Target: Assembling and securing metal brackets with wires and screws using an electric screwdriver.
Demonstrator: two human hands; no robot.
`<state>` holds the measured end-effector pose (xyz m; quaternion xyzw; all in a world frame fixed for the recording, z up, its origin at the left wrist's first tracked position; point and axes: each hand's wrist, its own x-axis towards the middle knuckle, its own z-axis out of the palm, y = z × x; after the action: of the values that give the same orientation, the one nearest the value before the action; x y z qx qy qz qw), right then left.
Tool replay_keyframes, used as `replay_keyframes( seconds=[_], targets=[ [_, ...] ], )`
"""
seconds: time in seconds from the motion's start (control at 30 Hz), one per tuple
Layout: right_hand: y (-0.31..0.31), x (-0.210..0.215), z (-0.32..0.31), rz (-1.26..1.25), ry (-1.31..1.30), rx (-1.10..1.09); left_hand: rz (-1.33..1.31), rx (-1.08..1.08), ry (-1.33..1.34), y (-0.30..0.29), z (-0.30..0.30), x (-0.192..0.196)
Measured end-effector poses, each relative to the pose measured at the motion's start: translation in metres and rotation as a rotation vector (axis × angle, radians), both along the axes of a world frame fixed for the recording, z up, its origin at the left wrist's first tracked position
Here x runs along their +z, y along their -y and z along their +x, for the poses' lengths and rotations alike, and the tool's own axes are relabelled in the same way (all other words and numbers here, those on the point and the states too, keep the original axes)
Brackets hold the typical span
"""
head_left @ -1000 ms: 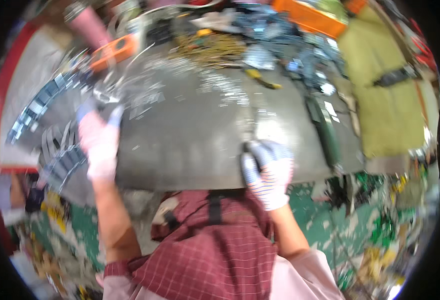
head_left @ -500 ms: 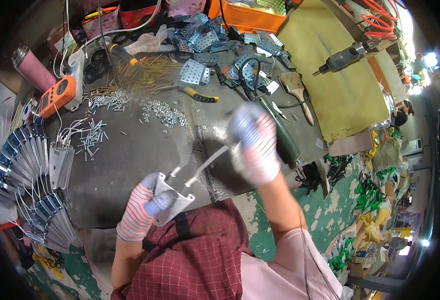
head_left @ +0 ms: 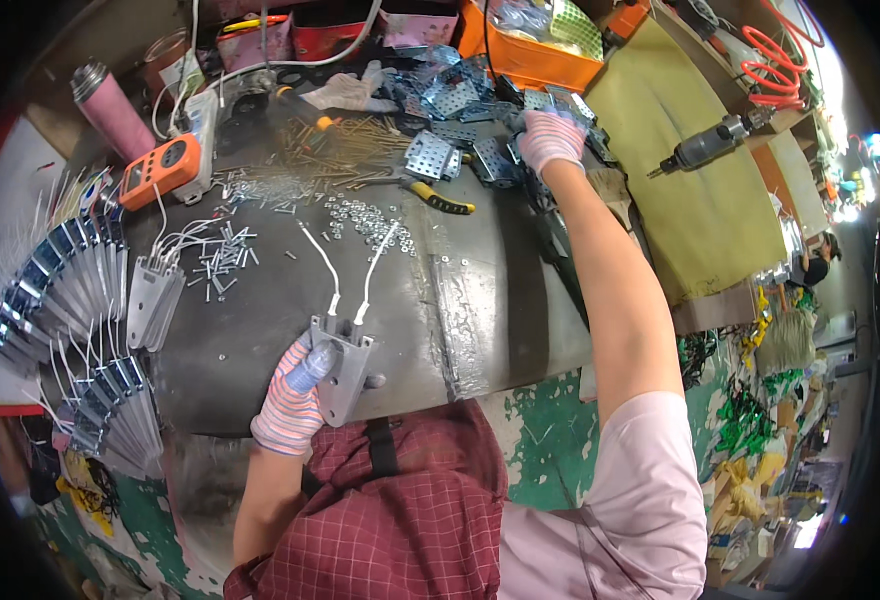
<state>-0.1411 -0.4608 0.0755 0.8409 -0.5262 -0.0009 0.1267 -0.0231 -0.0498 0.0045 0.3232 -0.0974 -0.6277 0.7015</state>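
Observation:
My left hand (head_left: 288,412), in a striped glove, is closed round a grey metal housing (head_left: 348,380) at the near edge of the table. Two white wires (head_left: 370,275) stick up from the housing's far end. With the arm stretched far forward, my right hand (head_left: 554,143), also gloved, is at the right end of a heap of perforated metal plates (head_left: 455,98). Its fingertips are among the plates, so whether they grip one is hidden.
Nuts (head_left: 368,222), short screws (head_left: 228,255) and long brass-coloured screws (head_left: 330,155) lie mid-table, beside yellow-black pliers (head_left: 442,200). Wired housings (head_left: 155,300) fan out at left near an orange meter (head_left: 165,170). A power screwdriver (head_left: 700,145) rests on yellow sheeting at right.
My right hand has moved away from the wires, forward to the plate heap. In my left hand the housing has turned more upright, its wires now pointing away from me.

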Motion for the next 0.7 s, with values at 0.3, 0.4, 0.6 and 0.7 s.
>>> replay_keyframes(
  seconds=[0.3,0.4,0.6,0.7],
  targets=[
    [-0.158,0.027,-0.023,0.116,0.682,0.781,-0.106,0.12,-0.072,0.0,-0.006,0.006],
    [-0.232,-0.007,-0.044,0.18,0.427,0.873,-0.06,0.208,0.012,0.003,-0.01,0.02],
    [-0.258,-0.036,-0.05,0.274,0.954,0.668,0.059,0.141,0.035,-0.015,-0.011,0.026],
    [-0.27,-0.025,-0.022,0.218,1.075,0.769,0.042,0.122,-0.078,-0.017,-0.02,0.043]
  ],
)
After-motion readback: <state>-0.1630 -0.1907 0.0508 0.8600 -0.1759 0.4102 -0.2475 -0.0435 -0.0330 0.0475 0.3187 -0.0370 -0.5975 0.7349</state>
